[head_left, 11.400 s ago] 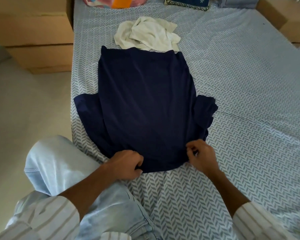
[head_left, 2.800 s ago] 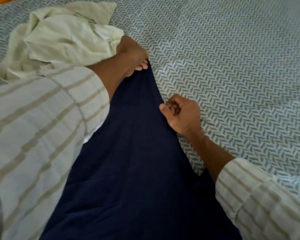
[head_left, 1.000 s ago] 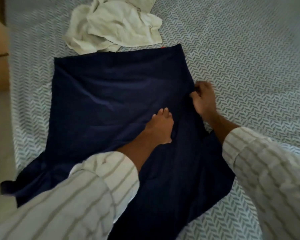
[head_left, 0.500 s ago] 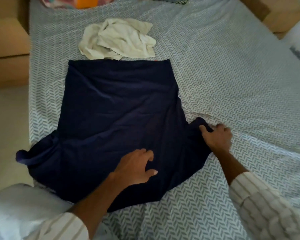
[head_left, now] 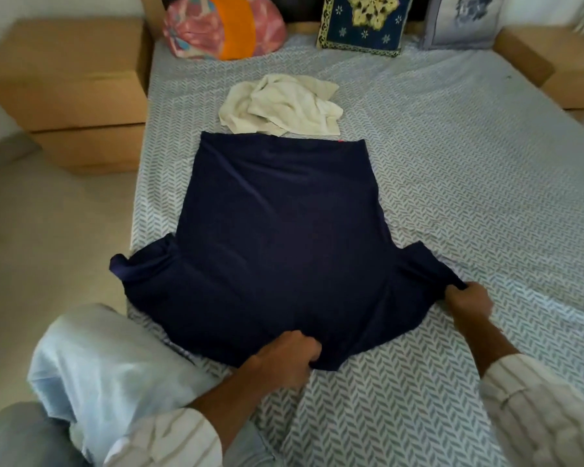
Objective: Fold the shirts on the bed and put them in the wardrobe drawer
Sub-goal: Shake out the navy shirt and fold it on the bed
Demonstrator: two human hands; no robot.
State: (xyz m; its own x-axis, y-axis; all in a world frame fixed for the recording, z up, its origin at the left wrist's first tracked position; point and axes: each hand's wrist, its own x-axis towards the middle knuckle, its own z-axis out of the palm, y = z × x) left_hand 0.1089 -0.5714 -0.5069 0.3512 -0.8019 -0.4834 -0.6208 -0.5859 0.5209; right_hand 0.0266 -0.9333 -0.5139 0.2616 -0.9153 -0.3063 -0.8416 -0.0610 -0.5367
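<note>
A navy blue shirt [head_left: 277,237] lies spread flat on the bed [head_left: 469,170], its hem toward the pillows and its collar end toward me. My left hand [head_left: 285,358] grips the shirt's near edge at the middle. My right hand [head_left: 467,299] pinches the end of the right sleeve. The left sleeve reaches the bed's left edge and is a little bunched. A crumpled cream shirt [head_left: 280,106] sits just beyond the navy shirt's far edge.
Pillows [head_left: 223,25] and a dark patterned cushion [head_left: 361,23] line the head of the bed. Cardboard boxes [head_left: 71,82] stand on the floor at the left, and another box [head_left: 553,59] is at the right. My knee in light jeans [head_left: 95,362] rests at the bed's near-left corner.
My left hand slid from the shirt's body back to its near edge and took hold of it. My right hand pulled the right sleeve outward. The view drew back from the bed.
</note>
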